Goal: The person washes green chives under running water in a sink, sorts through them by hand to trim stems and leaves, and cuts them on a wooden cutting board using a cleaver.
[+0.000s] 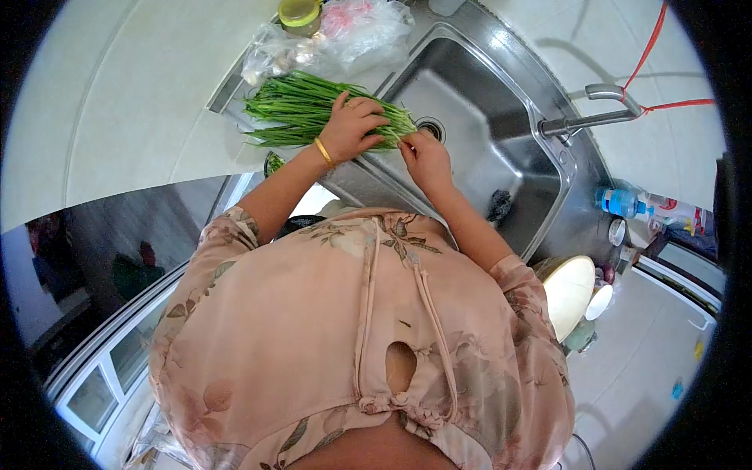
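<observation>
A bunch of long green garlic chives (pixel 290 106) lies on the steel ledge left of the sink, its pale stem ends pointing over the basin. My left hand (pixel 356 129), a gold bangle at its wrist, rests on top of the bunch with its fingers spread. At the pale ends, my right hand (pixel 428 160) has thumb and fingers pinched together on the chive stems. What exactly sits between those fingertips is partly hidden.
The steel sink (pixel 501 102) has a drain (pixel 431 129), a dark scrubber (pixel 499 205) and a faucet (pixel 591 117) with red string. Plastic bags (pixel 360 35) and a yellow-lidded jar (pixel 299 14) stand behind the chives. A blue-labelled bottle (pixel 620 202) and a round board (pixel 570 296) are on the right.
</observation>
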### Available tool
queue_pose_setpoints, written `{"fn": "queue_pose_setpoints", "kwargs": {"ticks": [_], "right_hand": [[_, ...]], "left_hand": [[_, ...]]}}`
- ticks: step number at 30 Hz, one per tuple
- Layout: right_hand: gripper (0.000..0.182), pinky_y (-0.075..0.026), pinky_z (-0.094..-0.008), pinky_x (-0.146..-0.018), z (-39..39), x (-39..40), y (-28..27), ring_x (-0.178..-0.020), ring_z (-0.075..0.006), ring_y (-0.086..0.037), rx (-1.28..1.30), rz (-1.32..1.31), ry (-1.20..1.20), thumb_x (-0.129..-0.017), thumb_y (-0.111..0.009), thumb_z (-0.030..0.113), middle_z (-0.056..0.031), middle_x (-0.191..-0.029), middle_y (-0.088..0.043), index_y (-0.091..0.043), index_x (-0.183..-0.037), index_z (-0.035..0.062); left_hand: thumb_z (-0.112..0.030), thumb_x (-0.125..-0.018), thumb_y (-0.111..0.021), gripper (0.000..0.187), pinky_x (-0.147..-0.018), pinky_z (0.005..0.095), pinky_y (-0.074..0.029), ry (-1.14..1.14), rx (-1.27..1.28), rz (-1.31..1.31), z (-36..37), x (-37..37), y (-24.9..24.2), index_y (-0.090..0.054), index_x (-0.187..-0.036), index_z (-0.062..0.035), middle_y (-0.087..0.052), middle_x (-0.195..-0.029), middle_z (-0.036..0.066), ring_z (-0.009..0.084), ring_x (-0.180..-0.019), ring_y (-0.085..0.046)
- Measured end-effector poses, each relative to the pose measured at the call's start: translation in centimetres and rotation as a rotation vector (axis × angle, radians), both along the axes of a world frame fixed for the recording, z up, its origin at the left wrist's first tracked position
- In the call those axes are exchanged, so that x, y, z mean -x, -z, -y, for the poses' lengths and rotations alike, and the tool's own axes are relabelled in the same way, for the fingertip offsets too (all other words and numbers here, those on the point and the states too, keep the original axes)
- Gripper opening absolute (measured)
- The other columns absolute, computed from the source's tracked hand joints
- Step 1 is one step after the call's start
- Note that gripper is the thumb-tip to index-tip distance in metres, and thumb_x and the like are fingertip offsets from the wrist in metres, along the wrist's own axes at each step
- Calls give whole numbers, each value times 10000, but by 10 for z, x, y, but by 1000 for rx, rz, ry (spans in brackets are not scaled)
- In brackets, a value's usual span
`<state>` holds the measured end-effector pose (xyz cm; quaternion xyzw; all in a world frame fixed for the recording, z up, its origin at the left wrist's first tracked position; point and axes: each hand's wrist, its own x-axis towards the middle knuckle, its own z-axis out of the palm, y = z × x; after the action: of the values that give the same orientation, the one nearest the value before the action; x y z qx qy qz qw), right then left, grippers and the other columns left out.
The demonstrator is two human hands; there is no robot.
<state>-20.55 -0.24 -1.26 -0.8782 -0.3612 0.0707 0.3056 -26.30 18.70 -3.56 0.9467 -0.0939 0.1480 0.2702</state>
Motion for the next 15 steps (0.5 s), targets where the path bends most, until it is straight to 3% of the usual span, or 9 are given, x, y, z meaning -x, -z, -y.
{"fn": "queue_pose_setpoints", "kwargs": {"ticks": [3, 6, 9, 12, 15], "right_hand": [[99, -438, -320, -587, 0, -3, 12, -638, -225, -545, -104, -97, 21, -765, -617, 96, -109, -769, -568, -588, -803, 10], [157, -464, -291, -610, -4, -2, 22, -709, -179, -582, -341, -576, 194, -734, -660, 131, -92, -807, -597, -587, -803, 10], [222, -458, -249, -606, -7, -7, 41, -689, -127, -566, -546, -858, 317, -709, -699, 139, -59, -769, -600, -598, -847, -3], [236, -458, -254, -600, -3, -14, 55, -648, -137, -566, -336, -744, 185, -712, -692, 136, -64, -750, -613, -610, -888, 3], [190, -413, -216, -556, -6, -13, 51, -618, -84, -506, -279, -743, 202, -747, -640, 62, -17, -719, -569, -588, -919, -2]], "left_hand": [[-212, -717, -635, 175, -972, 501, -222, 18, -32, -79, 1, -7, 4, -607, -880, -153, -563, -922, 4, 219, -1006, -484], [-174, -727, -618, 129, -910, 456, -314, 24, 40, -22, -3, -14, 2, -604, -847, -130, -567, -845, 31, 238, -889, -526], [-143, -733, -608, 125, -776, 391, -405, 86, 135, 4, -10, -22, -7, -594, -847, -92, -551, -810, 79, 277, -774, -543], [-112, -746, -598, 122, -661, 358, -426, 80, 320, -36, -14, -26, -17, -577, -848, -48, -531, -793, 111, 308, -701, -528], [-87, -758, -590, 118, -651, 342, -425, 88, 413, -54, -18, -26, -41, -562, -855, -25, -520, -782, 123, 309, -712, -519]]}}
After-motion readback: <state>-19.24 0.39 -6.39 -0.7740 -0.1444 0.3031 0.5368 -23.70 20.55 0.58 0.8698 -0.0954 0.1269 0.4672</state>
